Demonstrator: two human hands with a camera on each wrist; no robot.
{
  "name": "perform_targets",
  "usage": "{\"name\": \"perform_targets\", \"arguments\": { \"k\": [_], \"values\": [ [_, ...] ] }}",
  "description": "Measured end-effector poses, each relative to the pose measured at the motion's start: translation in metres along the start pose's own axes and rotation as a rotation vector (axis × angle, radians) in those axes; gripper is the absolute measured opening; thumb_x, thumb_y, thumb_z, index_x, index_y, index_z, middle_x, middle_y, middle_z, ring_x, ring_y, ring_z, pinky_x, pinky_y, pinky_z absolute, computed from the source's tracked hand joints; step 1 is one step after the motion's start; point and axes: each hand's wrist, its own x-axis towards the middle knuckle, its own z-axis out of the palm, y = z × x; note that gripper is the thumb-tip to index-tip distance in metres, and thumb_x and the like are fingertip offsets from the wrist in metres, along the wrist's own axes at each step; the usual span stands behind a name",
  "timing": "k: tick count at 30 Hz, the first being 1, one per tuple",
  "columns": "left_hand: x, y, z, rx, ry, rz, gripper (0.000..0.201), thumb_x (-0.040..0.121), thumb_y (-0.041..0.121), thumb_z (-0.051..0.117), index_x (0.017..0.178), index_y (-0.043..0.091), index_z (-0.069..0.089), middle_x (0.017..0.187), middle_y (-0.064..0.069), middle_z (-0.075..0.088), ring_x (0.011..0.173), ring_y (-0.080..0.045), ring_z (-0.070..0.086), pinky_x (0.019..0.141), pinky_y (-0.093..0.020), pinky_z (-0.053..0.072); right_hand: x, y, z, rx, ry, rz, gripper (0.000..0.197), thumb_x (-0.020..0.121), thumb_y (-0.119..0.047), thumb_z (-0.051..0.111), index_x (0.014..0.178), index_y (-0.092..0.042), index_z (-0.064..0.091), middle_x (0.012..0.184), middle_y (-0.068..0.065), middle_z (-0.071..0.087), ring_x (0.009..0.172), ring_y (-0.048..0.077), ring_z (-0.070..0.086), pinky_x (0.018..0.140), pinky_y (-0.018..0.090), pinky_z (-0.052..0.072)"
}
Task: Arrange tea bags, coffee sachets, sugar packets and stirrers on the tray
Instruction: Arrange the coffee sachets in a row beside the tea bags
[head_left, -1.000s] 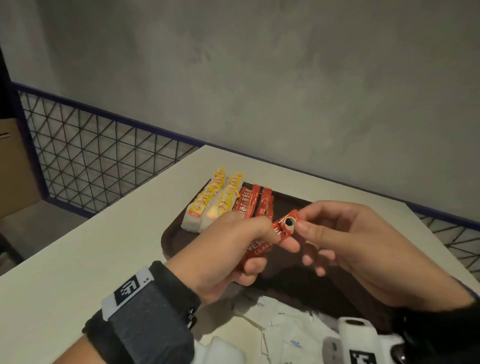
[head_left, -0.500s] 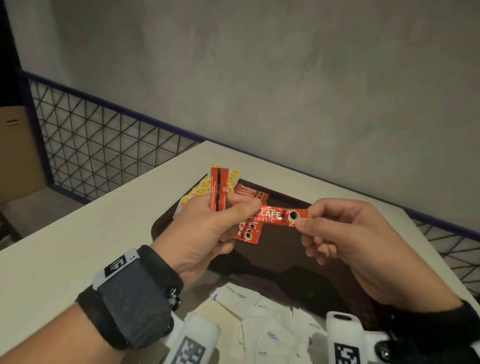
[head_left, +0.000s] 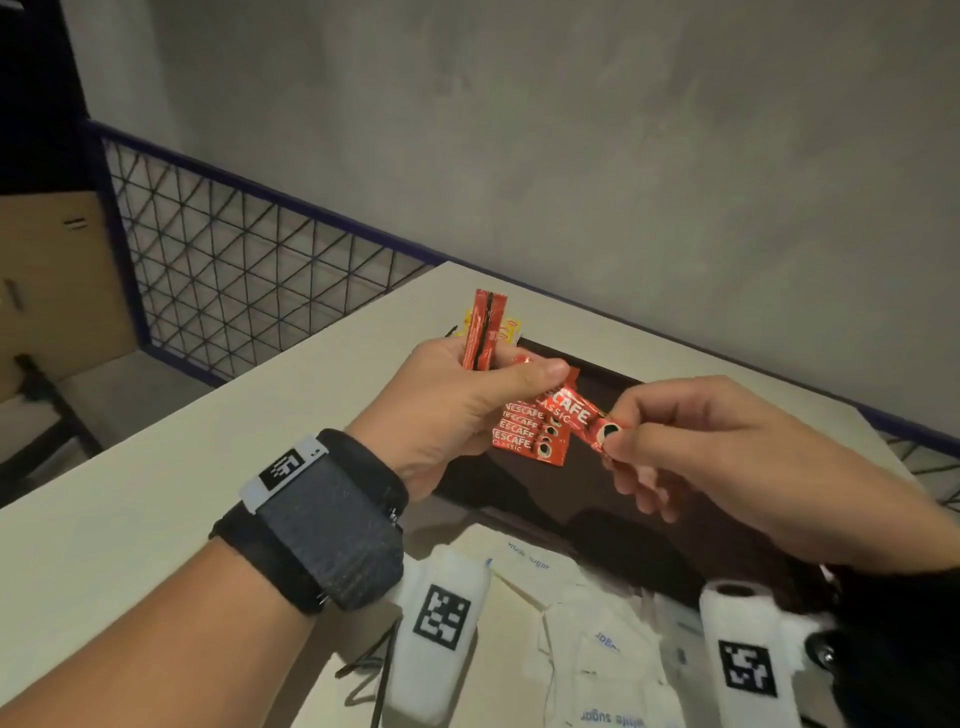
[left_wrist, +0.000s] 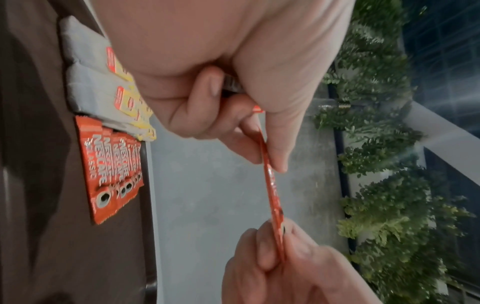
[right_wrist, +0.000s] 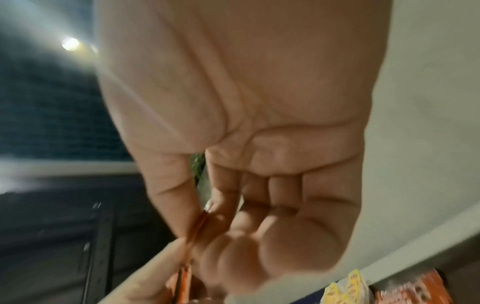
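Your left hand (head_left: 457, 410) now holds spare red sachets up, frame middle. Your right hand (head_left: 691, 457) pinches one coffee sachet (head_left: 574, 415), pulled half free above tray (head_left: 639, 499). Next: lay it beside red row (left_wrist: 109, 164).

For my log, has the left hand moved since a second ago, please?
Yes: the left hand rose, now partly hiding the yellow tea bags on the tray.

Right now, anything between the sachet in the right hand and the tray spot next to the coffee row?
Nothing visible. The right hand pinches one end of the coffee sachet; the left hand holds the other end, above the row of coffee sachets lying on the brown tray.
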Motion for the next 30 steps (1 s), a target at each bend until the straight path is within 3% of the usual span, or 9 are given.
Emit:
{"name": "perform_targets", "arguments": {
  "k": [2, 4, 6, 9, 16, 23, 30],
  "values": [
    [0.004, 0.004, -0.005, -0.016, 0.081, 0.004, 0.013, 0.088, 0.021, 0.076, 0.086, 0.009, 0.07, 0.07, 0.003, 0.067, 0.038, 0.0, 0.051, 0.035, -0.011, 0.036, 0.014, -0.006, -0.003, -0.156, -0.071, -0.007, 0.024, 0.096, -0.012, 0.064, 0.076, 0.001, 0.062, 0.067, 0.009, 0.065, 0.061, 0.021, 0.057, 0.057, 0.033, 0.046],
    [0.011, 0.005, -0.015, 0.013, 0.206, 0.027, 0.033, 0.091, 0.04, 0.073, 0.098, 0.008, 0.073, 0.079, 0.002, 0.06, 0.043, -0.002, 0.043, 0.037, -0.015, 0.032, 0.033, -0.004, -0.005, -0.296, -0.117, 0.023, 0.022, 0.096, -0.016, 0.067, 0.081, 0.001, 0.064, 0.067, 0.006, 0.066, 0.061, 0.017, 0.059, 0.058, 0.032, 0.049],
    [0.018, 0.008, -0.026, -0.033, 0.276, 0.029, 0.043, 0.091, 0.058, 0.066, 0.091, 0.016, 0.076, 0.072, 0.006, 0.049, 0.047, -0.006, 0.032, 0.039, -0.018, 0.024, 0.052, 0.005, -0.003, -0.46, -0.18, 0.087, 0.023, 0.096, -0.023, 0.068, 0.085, -0.003, 0.069, 0.071, 0.004, 0.071, 0.062, 0.011, 0.062, 0.062, 0.03, 0.054],
    [0.021, 0.013, -0.038, -0.207, 0.227, 0.01, 0.062, 0.092, 0.069, 0.052, 0.082, 0.013, 0.076, 0.063, 0.007, 0.043, 0.046, -0.006, 0.025, 0.037, -0.018, 0.014, 0.074, 0.026, 0.005, -0.658, -0.292, 0.188, 0.02, 0.097, -0.032, 0.067, 0.092, -0.013, 0.073, 0.082, 0.002, 0.076, 0.066, 0.006, 0.066, 0.07, 0.031, 0.06],
    [0.024, 0.009, -0.045, -0.342, 0.212, 0.022, 0.08, 0.094, 0.076, 0.037, 0.088, 0.006, 0.077, 0.063, 0.005, 0.043, 0.049, -0.007, 0.025, 0.041, -0.021, 0.013, 0.108, 0.042, 0.011, -0.699, -0.291, 0.237, 0.02, 0.095, -0.03, 0.071, 0.094, -0.01, 0.074, 0.076, -0.001, 0.076, 0.061, 0.006, 0.066, 0.06, 0.023, 0.053],
    [0.026, 0.003, -0.038, -0.339, 0.176, -0.012, 0.084, 0.094, 0.077, 0.034, 0.086, 0.007, 0.079, 0.065, 0.003, 0.044, 0.05, -0.008, 0.025, 0.04, -0.02, 0.015, 0.12, 0.043, 0.008, -0.671, -0.333, 0.339, 0.029, 0.093, -0.04, 0.071, 0.094, -0.011, 0.075, 0.081, 0.003, 0.078, 0.067, 0.011, 0.069, 0.064, 0.027, 0.053],
    [0.026, 0.0, -0.036, -0.341, 0.169, -0.014, 0.086, 0.097, 0.074, 0.03, 0.083, 0.006, 0.08, 0.064, 0.002, 0.045, 0.05, -0.009, 0.025, 0.037, -0.019, 0.017, 0.124, 0.044, 0.008, -0.676, -0.26, 0.414, 0.042, 0.084, -0.054, 0.075, 0.098, -0.014, 0.076, 0.078, -0.002, 0.078, 0.061, 0.008, 0.069, 0.064, 0.026, 0.051]
  ]
}}
